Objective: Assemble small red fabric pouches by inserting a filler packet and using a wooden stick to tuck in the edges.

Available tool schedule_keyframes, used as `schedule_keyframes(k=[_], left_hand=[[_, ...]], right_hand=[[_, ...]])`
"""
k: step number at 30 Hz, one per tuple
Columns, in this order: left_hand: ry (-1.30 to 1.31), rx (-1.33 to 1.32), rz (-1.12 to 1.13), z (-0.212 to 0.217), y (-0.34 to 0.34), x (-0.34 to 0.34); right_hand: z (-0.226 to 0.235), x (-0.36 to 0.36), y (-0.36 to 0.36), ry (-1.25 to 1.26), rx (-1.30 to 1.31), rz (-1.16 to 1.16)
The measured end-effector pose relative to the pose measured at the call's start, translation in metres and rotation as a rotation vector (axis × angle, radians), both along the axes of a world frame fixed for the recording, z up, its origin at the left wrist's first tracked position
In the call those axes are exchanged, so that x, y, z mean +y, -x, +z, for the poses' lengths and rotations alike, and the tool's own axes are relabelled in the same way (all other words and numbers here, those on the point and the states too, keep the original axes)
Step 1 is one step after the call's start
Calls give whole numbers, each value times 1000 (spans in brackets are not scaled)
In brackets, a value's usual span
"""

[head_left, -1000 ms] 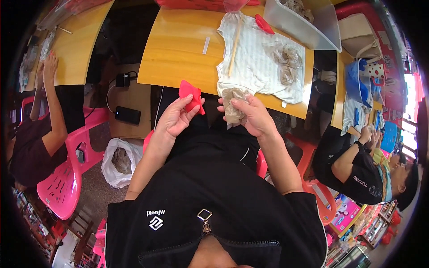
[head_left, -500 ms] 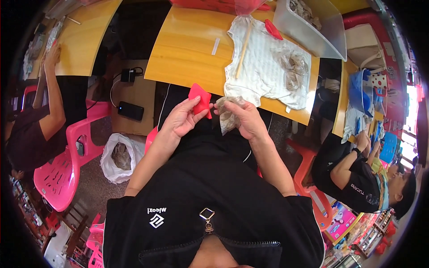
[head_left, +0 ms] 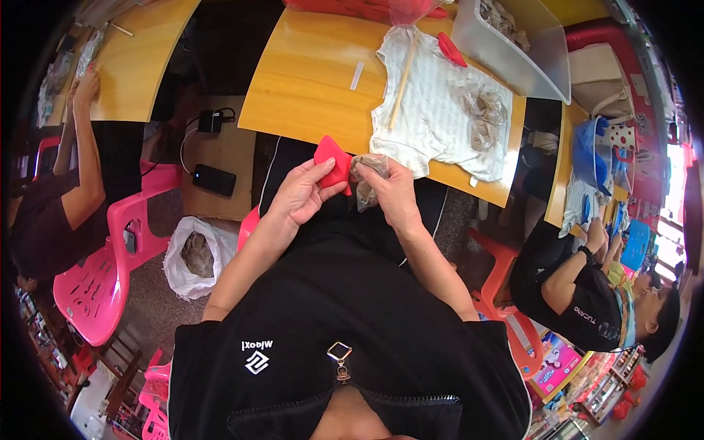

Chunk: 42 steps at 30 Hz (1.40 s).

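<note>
My left hand pinches a soft-looking red piece between thumb and fingers, above my lap in front of the table edge. Against its right side, my right hand grips a crumpled brownish translucent plastic piece. The two pieces meet or overlap between my hands; fingers hide just how. Beyond them on the yellow table is a white striped shirt-shaped cloth. On the cloth rest a thin wooden stick, another red piece and more crumpled brownish plastic.
A clear bin of brownish pieces stands at the far right of the table. A white sack sits on the floor left, near a pink chair. One person works at the left, another at the right.
My right hand has moved slightly left, bringing the crumpled plastic against the red piece. My left hand has shifted a little to the right, still holding the red piece.
</note>
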<state>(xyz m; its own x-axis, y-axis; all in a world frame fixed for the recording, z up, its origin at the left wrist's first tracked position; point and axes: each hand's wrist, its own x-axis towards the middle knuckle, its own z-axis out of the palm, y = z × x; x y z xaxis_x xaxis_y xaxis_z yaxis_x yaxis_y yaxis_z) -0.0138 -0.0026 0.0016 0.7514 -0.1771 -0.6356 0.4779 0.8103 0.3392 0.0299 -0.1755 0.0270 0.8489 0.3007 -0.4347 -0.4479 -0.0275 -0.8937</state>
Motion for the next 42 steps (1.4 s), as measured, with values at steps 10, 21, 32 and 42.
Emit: schedule_keyframes(k=[10,21,32,42], left_hand=[[-34,-12,7,0,0,-3],[-226,-33,-66,3,-2,-8],[-854,-433,-170,-2,3,-21],[-644,-256,-153,-2,1,-21]], right_hand=[[-2,0,4,-92,52,-33],[-6,-5,0,-206,176,-22],[-9,-5,0,-204,200,-97],[-9,-5,2,-140,133,-82]])
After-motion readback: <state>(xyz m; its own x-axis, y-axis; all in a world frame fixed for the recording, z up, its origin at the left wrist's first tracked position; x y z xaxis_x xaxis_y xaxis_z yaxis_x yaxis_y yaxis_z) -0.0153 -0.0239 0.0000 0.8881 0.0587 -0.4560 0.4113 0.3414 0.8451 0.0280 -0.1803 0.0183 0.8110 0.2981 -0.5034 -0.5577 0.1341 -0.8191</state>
